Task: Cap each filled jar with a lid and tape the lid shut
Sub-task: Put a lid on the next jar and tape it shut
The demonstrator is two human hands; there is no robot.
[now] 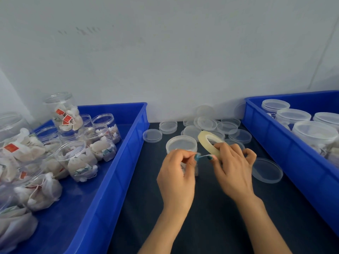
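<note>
Head view, dark tabletop (211,226), pale wall (165,61), right grip (231,167) holding tape roll (206,144), left grip (178,167) pinching tape end (203,156).

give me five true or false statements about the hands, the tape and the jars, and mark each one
1. The right hand holds the tape roll. True.
2. The left hand is idle. False: it pinches the tape end.
3. The jar behind the hands has a lid on. True.
4. The jars in the left bin are capped. False: the ones clearly visible are open.
5. Loose lids lie on the table behind the jar. True.
</note>
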